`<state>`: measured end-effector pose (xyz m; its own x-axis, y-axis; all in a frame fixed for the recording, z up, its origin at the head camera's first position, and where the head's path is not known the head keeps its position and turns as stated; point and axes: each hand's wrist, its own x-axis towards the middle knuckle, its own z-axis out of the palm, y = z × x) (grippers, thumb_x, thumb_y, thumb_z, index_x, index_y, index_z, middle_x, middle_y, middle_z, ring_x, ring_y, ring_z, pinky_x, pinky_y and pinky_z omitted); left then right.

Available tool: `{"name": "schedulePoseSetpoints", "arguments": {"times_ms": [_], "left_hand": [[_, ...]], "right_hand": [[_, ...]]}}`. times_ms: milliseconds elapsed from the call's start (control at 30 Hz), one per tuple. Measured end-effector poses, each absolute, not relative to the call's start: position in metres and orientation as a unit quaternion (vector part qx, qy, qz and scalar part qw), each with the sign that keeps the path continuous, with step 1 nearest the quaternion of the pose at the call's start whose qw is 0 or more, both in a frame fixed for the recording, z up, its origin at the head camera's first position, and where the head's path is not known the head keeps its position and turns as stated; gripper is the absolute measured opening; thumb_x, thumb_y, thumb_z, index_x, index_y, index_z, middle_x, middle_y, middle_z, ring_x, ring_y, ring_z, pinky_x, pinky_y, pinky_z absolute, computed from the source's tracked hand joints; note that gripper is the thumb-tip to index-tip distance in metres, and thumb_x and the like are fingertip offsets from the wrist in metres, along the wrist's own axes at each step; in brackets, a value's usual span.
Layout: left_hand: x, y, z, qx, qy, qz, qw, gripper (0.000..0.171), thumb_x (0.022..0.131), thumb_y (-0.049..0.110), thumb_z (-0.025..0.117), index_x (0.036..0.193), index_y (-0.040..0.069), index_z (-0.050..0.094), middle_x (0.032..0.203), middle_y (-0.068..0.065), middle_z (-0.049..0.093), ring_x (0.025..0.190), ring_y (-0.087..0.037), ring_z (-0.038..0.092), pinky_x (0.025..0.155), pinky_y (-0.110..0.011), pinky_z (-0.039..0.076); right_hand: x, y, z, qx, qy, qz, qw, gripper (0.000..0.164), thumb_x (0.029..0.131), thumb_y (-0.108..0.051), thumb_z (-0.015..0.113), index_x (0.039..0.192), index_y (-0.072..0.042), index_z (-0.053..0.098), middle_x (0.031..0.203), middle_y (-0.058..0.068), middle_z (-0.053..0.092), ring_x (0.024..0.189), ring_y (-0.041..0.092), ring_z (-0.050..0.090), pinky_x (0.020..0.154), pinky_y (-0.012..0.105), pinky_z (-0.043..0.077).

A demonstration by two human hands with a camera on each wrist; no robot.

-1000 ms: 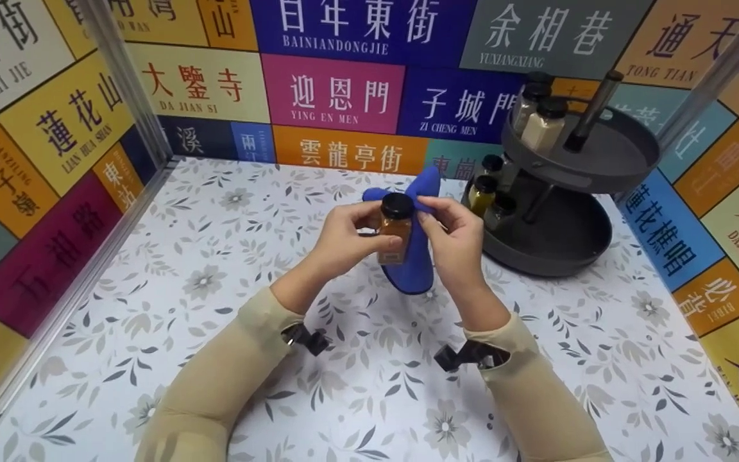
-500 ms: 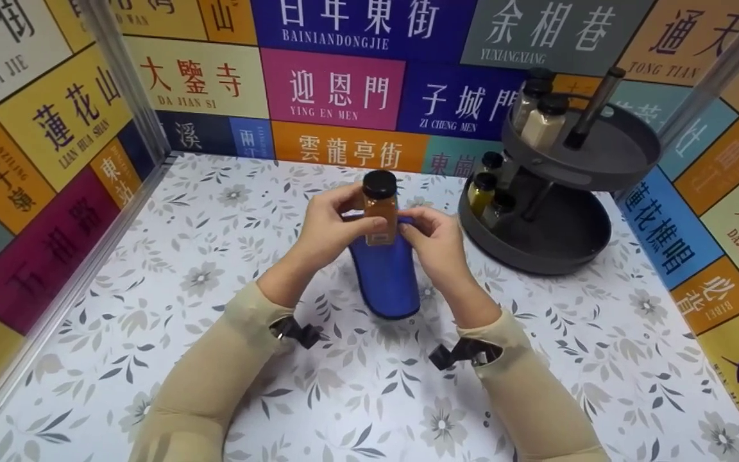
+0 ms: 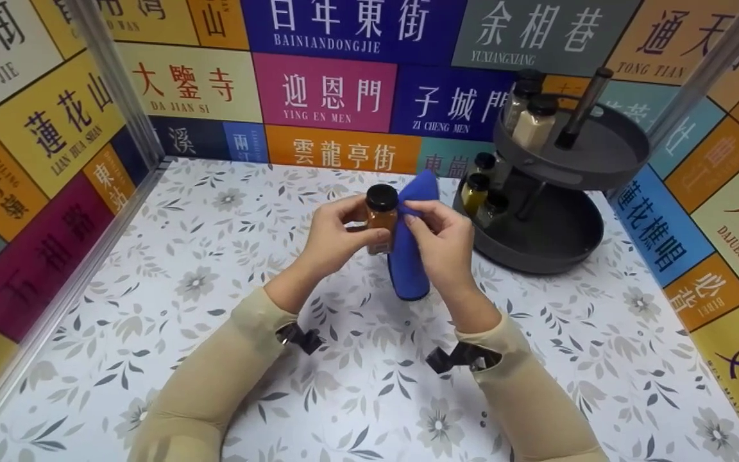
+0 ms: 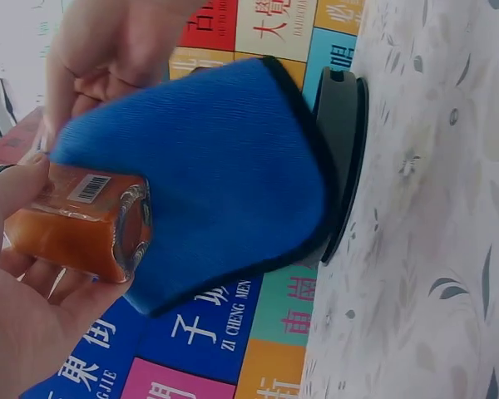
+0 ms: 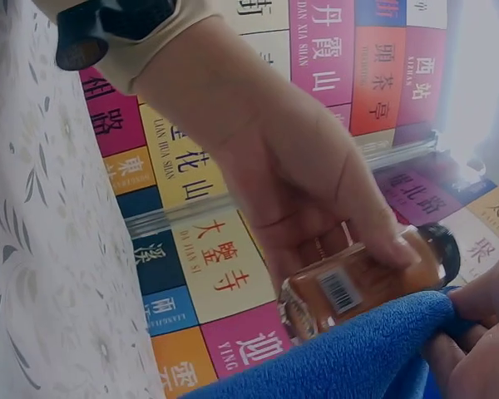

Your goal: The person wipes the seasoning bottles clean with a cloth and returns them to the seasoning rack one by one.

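Observation:
My left hand [image 3: 337, 234] grips a small square glass jar [image 3: 381, 221] with a black lid and orange-brown contents, held above the table. A barcode label shows on the jar [image 4: 79, 208] in the left wrist view. Between finger and thumb, my right hand [image 3: 444, 237] pinches a blue cloth [image 3: 410, 266] with a dark edge. The cloth hangs down right beside the jar, and its top corner sticks up past my right fingers. In the right wrist view the cloth [image 5: 349, 349] overlaps the jar's lower side, close to the lid.
To the right stands a dark grey two-tier rack [image 3: 543, 247]. Its upper tier holds jars, one a pale jar [image 3: 533, 125]; the lower holds several small bottles, including a yellow bottle [image 3: 474, 194]. Sign-printed walls [image 3: 324, 90] border the floral tabletop [image 3: 215, 256].
The cloth swung toward me and left, spreading under the jar, then back right to hang narrow with its corner up. The jar rose slightly, then lowered, ending a little left of where it was.

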<state>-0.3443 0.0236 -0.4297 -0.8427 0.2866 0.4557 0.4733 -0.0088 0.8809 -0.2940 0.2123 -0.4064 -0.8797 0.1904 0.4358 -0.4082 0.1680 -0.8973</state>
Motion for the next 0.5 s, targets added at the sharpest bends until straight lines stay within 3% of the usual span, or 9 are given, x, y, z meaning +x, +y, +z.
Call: {"name": "schedulePoseSetpoints", "arguments": {"times_ms": [200,367,500], "left_hand": [[-0.347,0.025,-0.435,-0.260,-0.713,-0.648,0.064,0.049,0.081,0.014,0.093,0.128,0.010,0.078,0.103,-0.010,0.078,0.097,-0.018,0.074,0.094,-0.037,0.064],[-0.355,0.026,-0.441,-0.268,-0.720,-0.639,0.040,0.048,0.079,0.013,0.094,0.125,0.010,0.078,0.106,-0.009,0.080,0.101,-0.019,0.076,0.096,-0.038,0.063],[-0.364,0.027,-0.453,-0.239,-0.738,-0.630,0.026,0.047,0.078,0.009,0.092,0.123,0.008,0.078,0.103,-0.009,0.079,0.095,-0.016,0.074,0.092,-0.031,0.062]], "right_hand": [[-0.292,0.215,-0.407,0.090,-0.707,0.653,0.255,0.019,0.097,0.005,0.070,0.114,0.004,0.079,0.111,0.017,0.080,0.091,0.012,0.075,0.078,0.025,0.063],[-0.300,0.222,-0.406,0.096,-0.671,0.688,0.259,0.019,0.096,0.009,0.069,0.112,0.007,0.078,0.104,0.009,0.080,0.089,0.010,0.075,0.078,0.023,0.062],[-0.306,0.229,-0.403,0.095,-0.611,0.744,0.253,0.020,0.096,0.013,0.066,0.112,0.007,0.077,0.100,0.005,0.080,0.088,0.012,0.075,0.078,0.024,0.063]]}}
